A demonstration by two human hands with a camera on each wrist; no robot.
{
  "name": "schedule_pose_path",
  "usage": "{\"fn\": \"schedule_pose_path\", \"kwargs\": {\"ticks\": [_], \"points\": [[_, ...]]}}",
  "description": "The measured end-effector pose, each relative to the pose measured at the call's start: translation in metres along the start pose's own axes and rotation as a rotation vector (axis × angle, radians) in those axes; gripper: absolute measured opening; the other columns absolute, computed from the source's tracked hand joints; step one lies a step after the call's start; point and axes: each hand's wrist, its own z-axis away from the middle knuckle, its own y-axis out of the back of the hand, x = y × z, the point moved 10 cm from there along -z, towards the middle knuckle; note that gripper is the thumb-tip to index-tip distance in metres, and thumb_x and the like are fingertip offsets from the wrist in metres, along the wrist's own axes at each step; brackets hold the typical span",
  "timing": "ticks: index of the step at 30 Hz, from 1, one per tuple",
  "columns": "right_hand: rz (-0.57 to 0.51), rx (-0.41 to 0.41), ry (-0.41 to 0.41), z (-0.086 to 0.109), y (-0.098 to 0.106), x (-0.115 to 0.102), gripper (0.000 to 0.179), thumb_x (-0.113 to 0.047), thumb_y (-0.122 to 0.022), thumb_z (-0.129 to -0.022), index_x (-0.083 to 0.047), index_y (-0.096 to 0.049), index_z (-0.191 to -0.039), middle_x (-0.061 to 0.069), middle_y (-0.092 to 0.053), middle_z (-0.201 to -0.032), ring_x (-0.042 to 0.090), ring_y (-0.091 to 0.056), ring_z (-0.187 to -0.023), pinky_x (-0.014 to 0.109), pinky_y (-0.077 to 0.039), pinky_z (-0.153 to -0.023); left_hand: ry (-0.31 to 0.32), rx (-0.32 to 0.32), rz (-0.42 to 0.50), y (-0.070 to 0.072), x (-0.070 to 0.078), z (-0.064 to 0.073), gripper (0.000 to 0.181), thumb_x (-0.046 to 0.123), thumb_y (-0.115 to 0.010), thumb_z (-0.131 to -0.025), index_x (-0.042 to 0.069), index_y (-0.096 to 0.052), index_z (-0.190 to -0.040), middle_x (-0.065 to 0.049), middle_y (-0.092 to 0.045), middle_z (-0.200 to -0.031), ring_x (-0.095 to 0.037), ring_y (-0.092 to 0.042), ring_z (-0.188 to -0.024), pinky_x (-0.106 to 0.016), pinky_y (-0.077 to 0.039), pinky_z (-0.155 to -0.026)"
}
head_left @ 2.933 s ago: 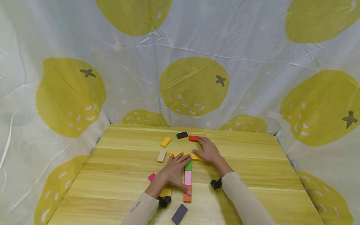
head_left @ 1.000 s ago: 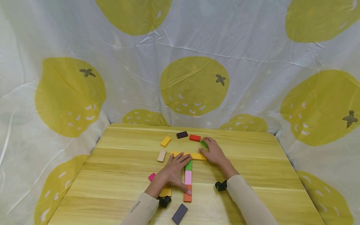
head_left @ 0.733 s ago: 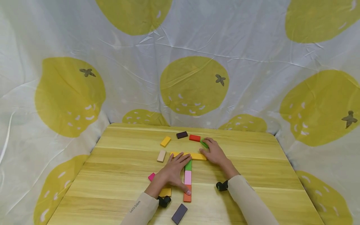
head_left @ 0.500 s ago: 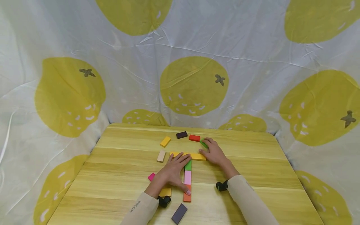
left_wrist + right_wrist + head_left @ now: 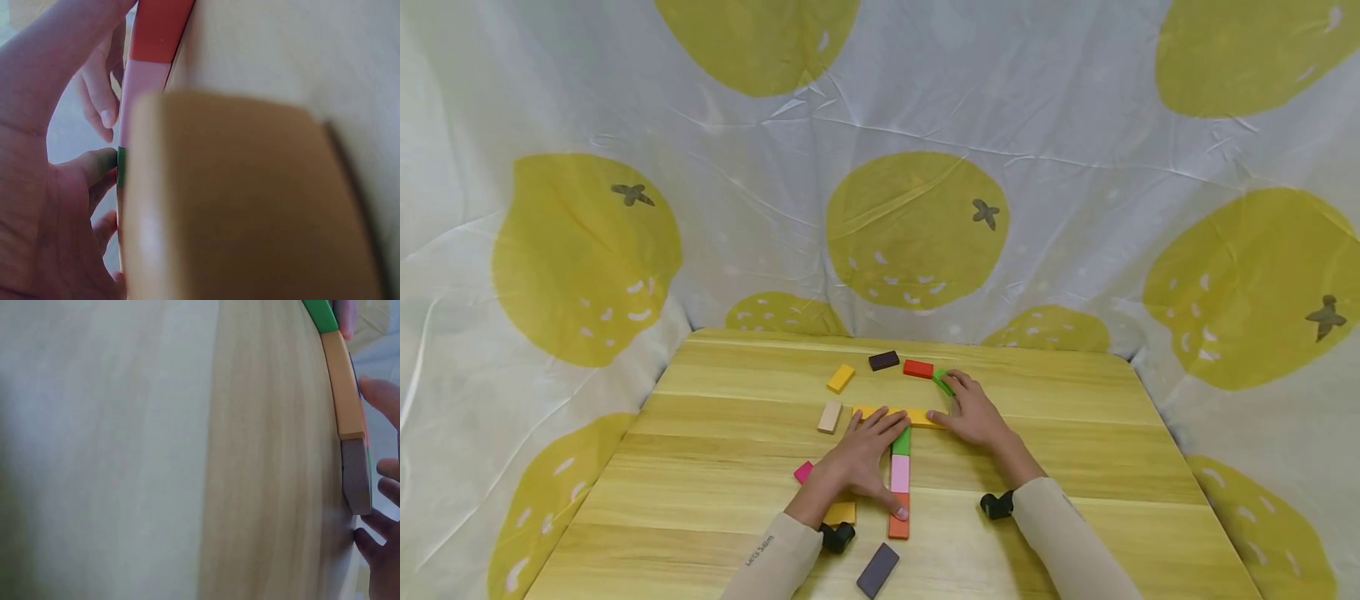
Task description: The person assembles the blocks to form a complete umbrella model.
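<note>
Small coloured domino-like blocks lie on a wooden table. A column of green point(image 5: 901, 442), pink point(image 5: 900, 473) and orange point(image 5: 898, 527) blocks meets a row of yellow blocks point(image 5: 917, 417). My left hand point(image 5: 859, 462) is spread beside the column, thumb on the orange block, fingertips on the yellow row and the column's top. My right hand point(image 5: 977, 417) rests loosely at the row's right end, its thumb at the yellow block. In the right wrist view a greyish-brown block point(image 5: 355, 475) adjoins that end, close to the fingers. Another green block point(image 5: 943, 382) lies near the right fingertips.
An arc of loose blocks continues left: red point(image 5: 918, 368), dark point(image 5: 883, 361), yellow point(image 5: 841, 378) and beige point(image 5: 830, 417). Pink point(image 5: 803, 472) and yellow point(image 5: 844, 512) blocks lie partly under the left forearm. A dark block point(image 5: 877, 571) sits near me. Lemon-print cloth surrounds the table point(image 5: 1075, 417).
My right hand has moved right, off the red block and past the far green block, which now shows. Lately its thumb has shifted left onto the yellow row's end. My left hand stays put.
</note>
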Motion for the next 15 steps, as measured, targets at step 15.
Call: {"fn": "schedule_pose_path", "kwargs": {"ticks": [15], "points": [[0.071, -0.016, 0.033, 0.002, -0.0074, 0.0033, 0.095, -0.067, -0.064, -0.091, -0.012, -0.034, -0.162, 0.009, -0.03, -0.169, 0.038, -0.033, -0.152, 0.06, -0.036, -0.119, 0.007, -0.005, -0.012, 0.0009, -0.0005, 0.0005, 0.143, 0.088, -0.079, -0.051, 0.022, -0.024, -0.166, 0.005, -0.02, -0.173, -0.029, -0.012, -0.161, -0.067, -0.009, -0.126]]}}
